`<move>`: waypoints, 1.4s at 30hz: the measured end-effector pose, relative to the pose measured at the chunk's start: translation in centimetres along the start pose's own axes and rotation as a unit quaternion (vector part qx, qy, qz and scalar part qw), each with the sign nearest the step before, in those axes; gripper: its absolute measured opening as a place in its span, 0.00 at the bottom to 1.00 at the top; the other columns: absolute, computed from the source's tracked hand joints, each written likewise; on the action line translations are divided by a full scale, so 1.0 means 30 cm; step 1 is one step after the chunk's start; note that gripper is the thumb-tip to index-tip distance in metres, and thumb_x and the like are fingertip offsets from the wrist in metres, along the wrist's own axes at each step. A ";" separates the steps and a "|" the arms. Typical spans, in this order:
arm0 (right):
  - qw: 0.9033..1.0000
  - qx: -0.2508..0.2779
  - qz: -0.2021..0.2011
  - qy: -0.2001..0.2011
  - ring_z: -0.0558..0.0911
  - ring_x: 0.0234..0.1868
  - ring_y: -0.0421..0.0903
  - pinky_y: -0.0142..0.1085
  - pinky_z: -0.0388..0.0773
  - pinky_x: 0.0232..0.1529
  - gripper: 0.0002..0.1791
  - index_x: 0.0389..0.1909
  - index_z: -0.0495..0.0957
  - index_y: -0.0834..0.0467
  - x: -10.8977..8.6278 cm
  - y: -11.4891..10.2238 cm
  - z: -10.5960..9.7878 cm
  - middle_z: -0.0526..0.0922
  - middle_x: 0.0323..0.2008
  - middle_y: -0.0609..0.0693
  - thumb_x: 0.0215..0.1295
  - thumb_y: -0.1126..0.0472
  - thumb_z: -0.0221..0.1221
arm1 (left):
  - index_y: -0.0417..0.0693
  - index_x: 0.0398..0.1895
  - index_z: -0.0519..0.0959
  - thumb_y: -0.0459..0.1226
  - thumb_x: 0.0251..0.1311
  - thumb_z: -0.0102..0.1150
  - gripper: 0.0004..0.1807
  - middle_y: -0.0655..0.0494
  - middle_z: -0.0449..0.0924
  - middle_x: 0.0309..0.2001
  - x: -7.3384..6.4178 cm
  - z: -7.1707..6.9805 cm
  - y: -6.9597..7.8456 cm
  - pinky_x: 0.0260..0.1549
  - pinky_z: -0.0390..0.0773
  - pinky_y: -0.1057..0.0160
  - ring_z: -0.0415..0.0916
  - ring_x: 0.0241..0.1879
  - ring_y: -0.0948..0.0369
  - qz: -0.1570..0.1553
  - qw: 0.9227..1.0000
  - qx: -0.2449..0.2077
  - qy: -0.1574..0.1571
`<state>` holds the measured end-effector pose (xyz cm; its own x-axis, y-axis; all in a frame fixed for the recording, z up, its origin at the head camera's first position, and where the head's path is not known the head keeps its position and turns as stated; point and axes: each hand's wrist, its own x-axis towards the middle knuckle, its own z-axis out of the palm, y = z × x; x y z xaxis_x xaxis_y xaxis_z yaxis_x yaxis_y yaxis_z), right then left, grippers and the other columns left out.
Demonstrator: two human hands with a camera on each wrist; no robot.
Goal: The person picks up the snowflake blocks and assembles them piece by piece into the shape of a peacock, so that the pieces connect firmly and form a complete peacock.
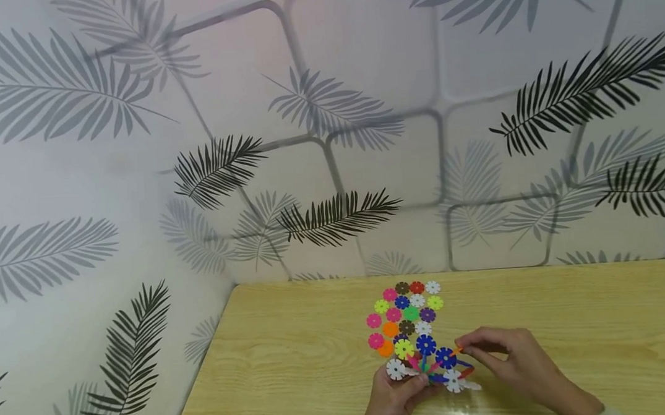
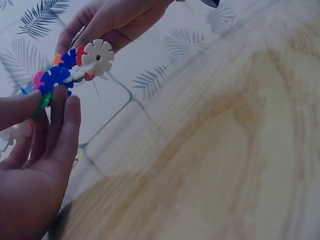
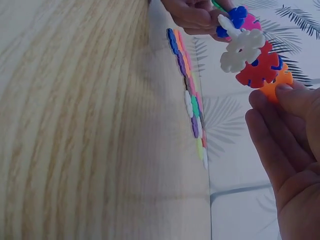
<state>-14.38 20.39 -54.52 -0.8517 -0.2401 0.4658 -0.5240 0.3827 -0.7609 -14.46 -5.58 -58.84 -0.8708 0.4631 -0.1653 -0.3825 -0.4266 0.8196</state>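
My left hand (image 1: 392,398) grips a cluster of interlocked plastic snowflake discs (image 1: 426,345) by its green centre disc (image 2: 45,102). Blue, pink, white, red and yellow-green discs stick out from it at several angles. On the right side of the cluster, my right hand (image 1: 520,355) pinches an orange disc (image 3: 275,91) between thumb and fingers. That orange disc meets a blue disc (image 1: 445,357) and sits close beside a red disc (image 3: 259,67); how far it is slotted in cannot be told. A white disc (image 3: 242,50) stands next to the red one.
Loose discs (image 1: 411,313) in several colours lie flat in rough rows on the wooden table (image 1: 283,358), just beyond the cluster. A wall (image 1: 364,169) with a leaf pattern rises behind the table's back edge.
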 end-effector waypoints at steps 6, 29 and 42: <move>1.000 -0.020 0.016 0.008 0.90 0.44 0.29 0.30 0.91 0.41 0.15 0.47 0.90 0.57 0.001 0.006 0.001 0.95 0.42 0.53 0.63 0.77 0.72 | 0.33 0.73 0.74 0.25 0.69 0.66 0.29 0.49 0.88 0.61 0.005 0.008 0.002 0.59 0.89 0.56 0.89 0.57 0.57 0.003 0.999 0.005 0.037; 0.960 -0.241 0.092 -0.109 0.84 0.58 0.60 0.59 0.86 0.61 0.23 0.67 0.82 0.64 0.228 0.160 0.072 0.83 0.58 0.60 0.74 0.64 0.66 | 0.35 0.76 0.72 0.24 0.70 0.65 0.31 0.48 0.88 0.61 0.010 0.006 0.002 0.55 0.91 0.59 0.89 0.55 0.57 -0.009 0.999 0.012 0.050; 0.947 -0.226 0.192 -0.120 0.85 0.47 0.51 0.54 0.88 0.55 0.16 0.50 0.86 0.64 0.241 0.155 0.090 0.86 0.47 0.55 0.65 0.62 0.74 | 0.33 0.74 0.72 0.23 0.69 0.66 0.31 0.51 0.88 0.59 0.011 -0.001 -0.003 0.53 0.91 0.60 0.89 0.54 0.58 -0.009 0.999 0.004 0.049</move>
<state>-22.97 18.01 -55.91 -0.9829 -0.1806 0.0359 -0.1697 0.8134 -0.5564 -14.72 -5.40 -58.99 -0.8901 0.3919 -0.2328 -0.3960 -0.4118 0.8207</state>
